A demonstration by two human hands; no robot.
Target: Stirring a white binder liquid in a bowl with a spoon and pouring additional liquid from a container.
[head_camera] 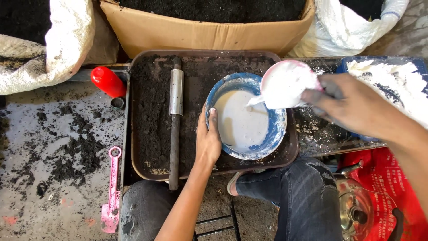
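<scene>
While white powder slides from the tilted pink plastic scoop (285, 84), the right hand (352, 105) grips its handle in closed, dust-greyed fingers. The left hand (208, 138) lies half open against the rim of the round blue bowl (277, 129), thumb up its side. The bowl, filled with smooth white powder, sits on a dark rounded tray (147, 111) crusted with crumbly soil, beside a metal-sleeved rod (175, 120).
</scene>
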